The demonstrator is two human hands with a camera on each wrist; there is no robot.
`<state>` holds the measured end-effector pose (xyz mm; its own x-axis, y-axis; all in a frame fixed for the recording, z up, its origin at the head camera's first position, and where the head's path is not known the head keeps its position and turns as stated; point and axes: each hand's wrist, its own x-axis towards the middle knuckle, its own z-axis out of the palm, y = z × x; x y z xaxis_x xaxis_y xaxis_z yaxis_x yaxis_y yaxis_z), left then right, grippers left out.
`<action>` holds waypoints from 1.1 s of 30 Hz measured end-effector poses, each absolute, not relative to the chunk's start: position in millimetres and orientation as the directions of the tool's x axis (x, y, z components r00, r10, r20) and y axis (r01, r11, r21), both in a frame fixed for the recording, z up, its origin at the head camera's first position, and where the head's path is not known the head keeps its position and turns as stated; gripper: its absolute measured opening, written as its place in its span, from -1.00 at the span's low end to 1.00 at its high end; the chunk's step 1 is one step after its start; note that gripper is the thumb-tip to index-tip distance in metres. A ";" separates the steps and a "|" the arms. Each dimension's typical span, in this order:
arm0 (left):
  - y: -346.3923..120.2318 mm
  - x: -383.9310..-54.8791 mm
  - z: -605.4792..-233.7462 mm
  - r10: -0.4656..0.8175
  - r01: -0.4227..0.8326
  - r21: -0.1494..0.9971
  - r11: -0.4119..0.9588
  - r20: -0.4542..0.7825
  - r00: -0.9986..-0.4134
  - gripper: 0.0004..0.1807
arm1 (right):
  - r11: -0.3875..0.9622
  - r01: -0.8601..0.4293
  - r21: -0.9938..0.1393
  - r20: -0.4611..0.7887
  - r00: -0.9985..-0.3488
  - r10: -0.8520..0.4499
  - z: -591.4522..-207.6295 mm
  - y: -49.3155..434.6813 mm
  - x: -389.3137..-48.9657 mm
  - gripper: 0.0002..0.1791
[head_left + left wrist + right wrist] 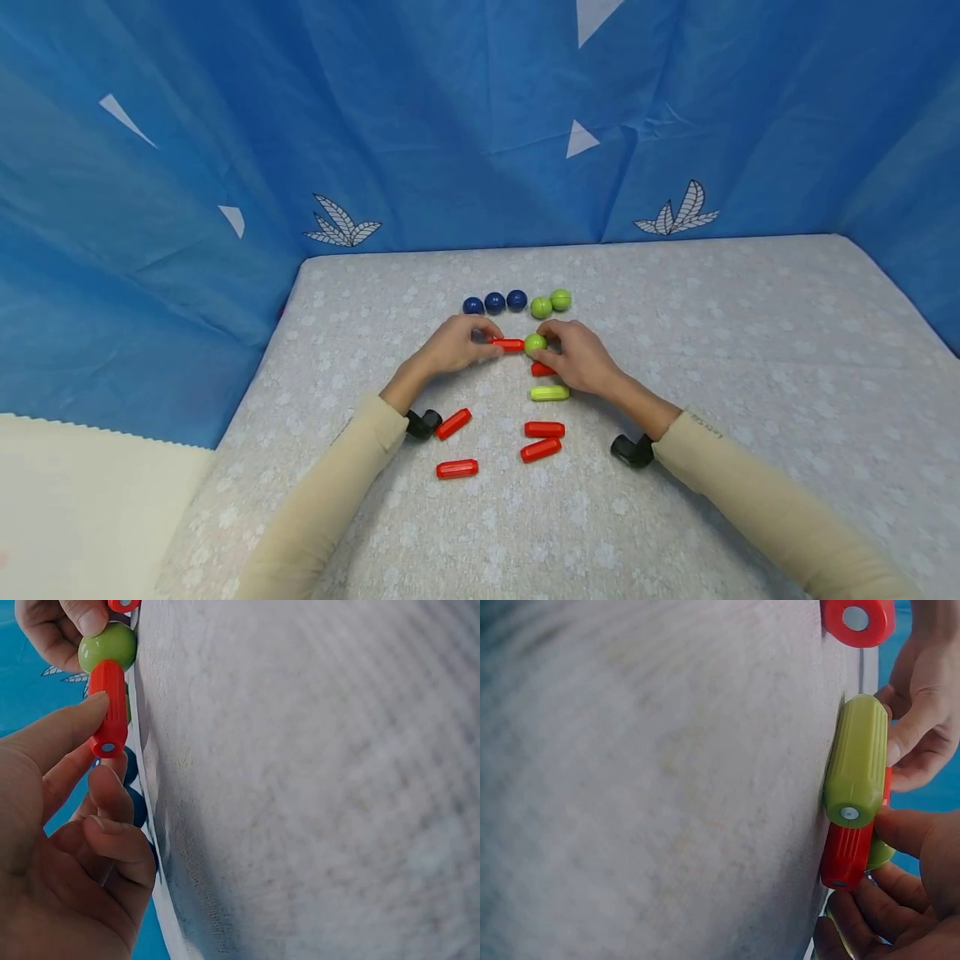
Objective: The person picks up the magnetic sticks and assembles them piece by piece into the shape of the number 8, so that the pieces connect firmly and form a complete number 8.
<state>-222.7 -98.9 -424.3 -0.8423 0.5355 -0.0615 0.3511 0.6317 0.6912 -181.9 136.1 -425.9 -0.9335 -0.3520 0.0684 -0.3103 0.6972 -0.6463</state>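
Observation:
My left hand (455, 343) pinches a red ribbed rod (110, 712) between thumb and fingers. The rod's far end meets a green ball (107, 648), which my right hand (579, 357) pinches from the other side. In the head view the joined pair lies level between both hands, red rod (510, 344) on the left and green ball (535, 344) on the right. Just under the right hand, a second red rod (847, 856) is partly hidden. Nearer to me lies a green ribbed rod (550, 392). Pale discs show at the rods' ends.
Behind the hands, dark blue balls (495, 302) stand in a row beside two green balls (541, 307). Toward me, several red rods (457, 468) lie scattered on the patterned tablecloth (712, 350). A blue curtain (450, 125) hangs along the table's back edge.

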 end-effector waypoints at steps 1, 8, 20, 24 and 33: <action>-99.2 -223.0 -424.1 0.535 0.350 0.691 0.633 -0.065 -0.842 -0.76 | 0.698 -0.311 -0.645 0.068 -0.933 -0.353 -426.2 136.1 -182.0 -0.71; -103.9 -230.0 -406.4 0.449 0.296 0.748 0.594 -0.002 -0.894 -0.77 | 0.701 -0.303 -0.645 0.064 -0.936 -0.346 -424.3 134.1 -181.2 -0.72; -116.8 -251.0 -412.3 0.274 0.200 0.683 0.703 0.000 -0.962 -0.49 | 0.677 -0.310 -0.667 0.081 -0.934 -0.347 -427.1 135.3 -179.2 -0.72; -120.7 -251.9 -422.0 0.273 0.192 0.655 0.731 -0.023 -0.962 -0.51 | 0.680 -0.314 -0.663 0.076 -0.932 -0.355 -428.0 134.4 -178.8 -0.71; -122.4 -253.5 -428.9 0.264 0.198 0.678 0.707 0.006 -0.964 -0.57 | 0.699 -0.297 -0.651 0.063 -0.938 -0.340 -425.0 134.3 -179.4 -0.70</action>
<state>-253.5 -122.4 -428.9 -0.9644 0.2644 0.0063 0.1984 0.7074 0.6784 -179.4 134.3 -425.0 -0.9384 -0.3396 0.0630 -0.2966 0.6989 -0.6508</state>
